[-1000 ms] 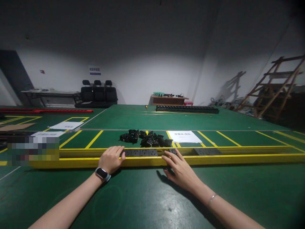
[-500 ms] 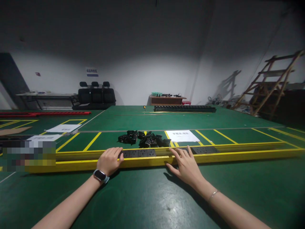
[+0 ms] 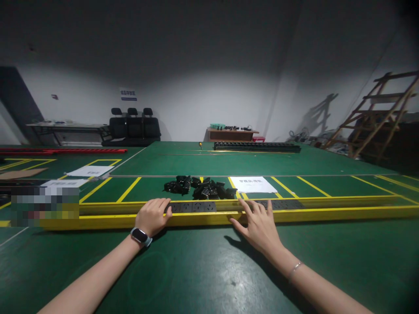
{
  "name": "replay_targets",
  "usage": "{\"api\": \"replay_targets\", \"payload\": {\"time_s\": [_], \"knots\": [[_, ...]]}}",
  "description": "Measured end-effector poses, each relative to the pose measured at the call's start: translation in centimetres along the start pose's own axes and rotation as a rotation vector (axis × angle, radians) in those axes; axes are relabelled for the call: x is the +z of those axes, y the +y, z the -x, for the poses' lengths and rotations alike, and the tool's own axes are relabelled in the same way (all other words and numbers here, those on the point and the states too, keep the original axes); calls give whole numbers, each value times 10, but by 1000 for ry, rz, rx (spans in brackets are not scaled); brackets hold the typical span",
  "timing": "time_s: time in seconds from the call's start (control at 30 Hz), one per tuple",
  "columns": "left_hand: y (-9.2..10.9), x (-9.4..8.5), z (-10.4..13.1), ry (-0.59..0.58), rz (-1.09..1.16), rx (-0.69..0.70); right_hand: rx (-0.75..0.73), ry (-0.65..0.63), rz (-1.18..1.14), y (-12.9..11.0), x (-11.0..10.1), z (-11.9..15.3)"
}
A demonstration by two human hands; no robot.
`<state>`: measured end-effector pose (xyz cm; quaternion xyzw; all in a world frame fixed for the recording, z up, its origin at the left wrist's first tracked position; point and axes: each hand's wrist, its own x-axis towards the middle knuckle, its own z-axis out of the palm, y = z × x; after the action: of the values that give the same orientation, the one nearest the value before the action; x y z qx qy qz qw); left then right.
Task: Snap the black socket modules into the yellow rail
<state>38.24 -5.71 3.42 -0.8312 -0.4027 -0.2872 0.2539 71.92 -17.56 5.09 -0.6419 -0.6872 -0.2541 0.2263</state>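
A long yellow channel (image 3: 199, 219) lies across the green table (image 3: 196, 270), with black socket modules (image 3: 204, 206) sitting inside it. My left hand (image 3: 152, 217), below a wristband, is wrapped over the channel at the left end of the visible sockets. To the right, my right hand (image 3: 258, 222) rests on the channel with its fingers spread, its fingertips over the channel's inside near another group of sockets (image 3: 290, 204). Between the hands part of the channel shows no module. Behind the channel is a pile of loose black parts (image 3: 211, 190).
A white paper sheet (image 3: 253, 185) lies behind my right hand. Farther back are a black slotted rail (image 3: 257, 147) and a small yellow-headed item (image 3: 200, 144). Red rails (image 3: 88, 151) and more sheets lie at the left. A wooden ladder (image 3: 376, 113) stands at the right.
My right hand has shifted slightly right along the channel, its fingertips farther over it. My left hand keeps its hold. The whole view has shifted slightly.
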Motion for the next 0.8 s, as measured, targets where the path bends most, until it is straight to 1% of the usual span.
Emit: {"api": "replay_targets", "payload": {"time_s": [0.07,0.17,0.2,0.27,0.33,0.43,0.8], "knots": [[1,-1,0,-8,-3,-5,-116,-37,-108,-12,-4,-2],[1,0,0,-15,-7,-7,-329,-134,-270,-36,-7,-4],[1,0,0,-14,-7,-8,-376,-163,-307,-43,-7,-5],[1,0,-1,-9,-5,-12,-423,-205,-363,-54,-7,-6],[1,0,-1,-6,0,-15,-431,-222,-401,-60,-5,-7],[1,0,-1,-4,6,-18,-425,-212,-437,-59,-2,-9],[2,-4,-1,-17,16,-21,-415,-132,-378,-42,5,-4]]}}
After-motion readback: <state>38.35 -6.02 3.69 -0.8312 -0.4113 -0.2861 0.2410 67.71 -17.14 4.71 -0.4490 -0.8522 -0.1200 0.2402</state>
